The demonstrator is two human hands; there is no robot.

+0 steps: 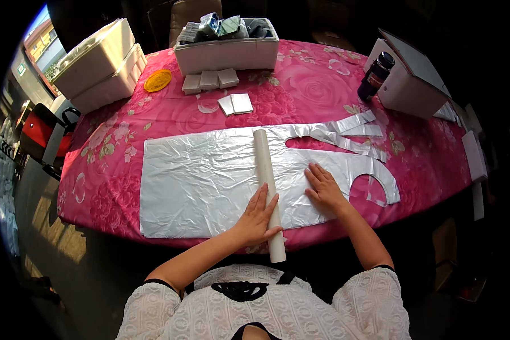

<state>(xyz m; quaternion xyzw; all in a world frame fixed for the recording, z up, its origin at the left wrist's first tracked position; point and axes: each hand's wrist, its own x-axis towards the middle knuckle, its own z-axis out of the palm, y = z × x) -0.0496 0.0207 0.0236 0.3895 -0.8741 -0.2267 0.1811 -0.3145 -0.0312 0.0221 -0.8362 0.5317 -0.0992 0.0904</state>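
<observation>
A silvery plastic apron-shaped sheet [195,175] lies spread out on the table, wrinkled, with a curved neck loop and cut strips at its right end. Across its middle rests a long off-white tube [263,156], its near end reaching past the sheet's front edge. My left hand [256,218] lies on the near half of this tube, fingers stretched out and thumb laid over it. To the right of the tube, my right hand [326,187] is flat on the sheet with its fingers spread, holding nothing.
A pink floral cloth [110,192] covers the table. Toward the back stand a white foam box [226,56] of packets, small white stacks [209,80], and a yellow disc [157,81]. Stacked foam boxes [99,62] are at left; a dark bottle [376,76] and white box [408,85] at right.
</observation>
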